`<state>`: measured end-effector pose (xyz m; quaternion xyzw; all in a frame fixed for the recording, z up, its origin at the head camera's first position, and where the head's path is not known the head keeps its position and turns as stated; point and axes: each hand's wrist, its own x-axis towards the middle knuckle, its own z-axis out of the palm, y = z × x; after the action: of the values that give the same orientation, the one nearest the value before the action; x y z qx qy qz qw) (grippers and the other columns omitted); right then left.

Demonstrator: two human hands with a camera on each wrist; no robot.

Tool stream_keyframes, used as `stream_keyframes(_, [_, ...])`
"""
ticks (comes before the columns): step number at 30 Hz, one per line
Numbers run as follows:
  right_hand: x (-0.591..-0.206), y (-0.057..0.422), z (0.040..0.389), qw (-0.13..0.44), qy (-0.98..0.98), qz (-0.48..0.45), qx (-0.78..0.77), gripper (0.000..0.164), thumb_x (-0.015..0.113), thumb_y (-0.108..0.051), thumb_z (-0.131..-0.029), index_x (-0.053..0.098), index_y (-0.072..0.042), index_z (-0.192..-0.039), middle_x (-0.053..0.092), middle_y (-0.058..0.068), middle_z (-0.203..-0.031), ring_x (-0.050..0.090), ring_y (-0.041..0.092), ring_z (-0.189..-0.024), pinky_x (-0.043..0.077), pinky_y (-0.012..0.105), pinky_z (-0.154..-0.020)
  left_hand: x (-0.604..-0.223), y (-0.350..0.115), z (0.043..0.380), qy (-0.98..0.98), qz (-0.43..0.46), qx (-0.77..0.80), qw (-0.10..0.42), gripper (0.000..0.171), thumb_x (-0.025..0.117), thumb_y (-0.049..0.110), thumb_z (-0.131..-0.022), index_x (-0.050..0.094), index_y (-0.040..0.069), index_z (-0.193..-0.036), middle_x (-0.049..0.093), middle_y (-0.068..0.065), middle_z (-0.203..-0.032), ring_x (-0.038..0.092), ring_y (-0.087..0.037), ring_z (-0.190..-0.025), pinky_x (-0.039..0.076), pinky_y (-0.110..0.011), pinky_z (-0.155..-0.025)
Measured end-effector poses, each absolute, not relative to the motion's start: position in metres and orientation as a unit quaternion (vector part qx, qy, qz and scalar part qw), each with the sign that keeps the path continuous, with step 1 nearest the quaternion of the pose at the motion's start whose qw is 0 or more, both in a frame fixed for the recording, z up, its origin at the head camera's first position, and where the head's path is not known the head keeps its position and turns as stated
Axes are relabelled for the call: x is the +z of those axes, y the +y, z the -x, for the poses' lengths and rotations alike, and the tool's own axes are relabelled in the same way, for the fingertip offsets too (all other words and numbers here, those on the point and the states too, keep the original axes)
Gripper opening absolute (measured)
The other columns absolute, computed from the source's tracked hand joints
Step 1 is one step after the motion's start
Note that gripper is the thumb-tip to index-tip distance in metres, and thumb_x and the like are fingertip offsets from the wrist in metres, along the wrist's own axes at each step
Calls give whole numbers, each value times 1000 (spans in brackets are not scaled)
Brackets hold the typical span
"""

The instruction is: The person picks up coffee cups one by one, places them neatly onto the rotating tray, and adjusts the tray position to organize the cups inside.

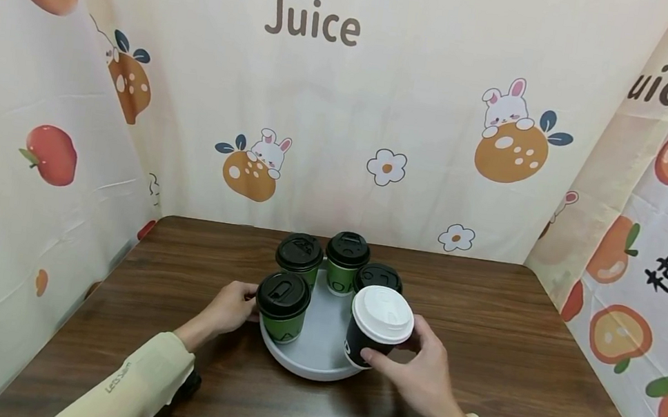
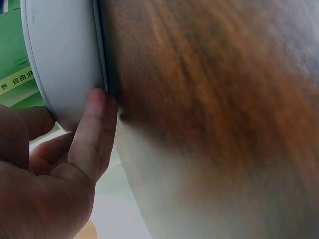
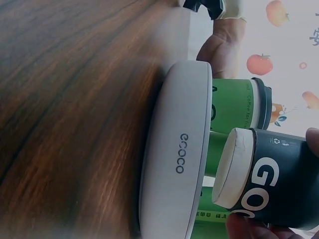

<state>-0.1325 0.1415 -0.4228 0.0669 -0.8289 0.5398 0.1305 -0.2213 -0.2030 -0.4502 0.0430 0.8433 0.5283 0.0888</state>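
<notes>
My right hand (image 1: 423,372) grips a black paper cup with a white lid (image 1: 384,313), thumb on its near side. In the right wrist view, this black cup (image 3: 284,179) is slightly tilted, its pale base a little above the rim of a round white tray (image 3: 174,149). At the tray's left edge, my left hand (image 1: 229,308) holds the rim. The left wrist view shows the thumb at the top of the tray (image 2: 65,55) and fingertips (image 2: 97,99) along its side and lower edge. Several green cups with black lids stand on the tray, one green cup (image 1: 283,306) nearest my left hand.
Around the tray lies a dark wooden table (image 1: 481,338). Other lidded green cups, including one at the back (image 1: 341,277), stand close behind the black cup. A fruit-printed curtain (image 1: 384,103) encloses the table at the back and sides.
</notes>
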Motion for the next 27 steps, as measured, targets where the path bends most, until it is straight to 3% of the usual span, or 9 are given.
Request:
stream_keyframes(5, [-424,139,134,130,-826,-75,543,63,99,-25,-66,65,-19,-118,71,-4,-100,67,15,-87,58,39,-80,-450,-203,221,843,-39,529,89,27,53,2,-106,68,-5,-127,72,-15,-110,73,-24,-92,62,-35,-77])
stream_keyframes(27, [-430,123,140,117,-817,-93,557,72,100,-26,-64,63,-19,-126,70,-4,-107,67,14,-91,59,41,-83,-452,-201,223,844,-29,527,91,26,54,2,-105,70,-4,-125,73,-14,-109,73,-23,-91,62,-35,-77])
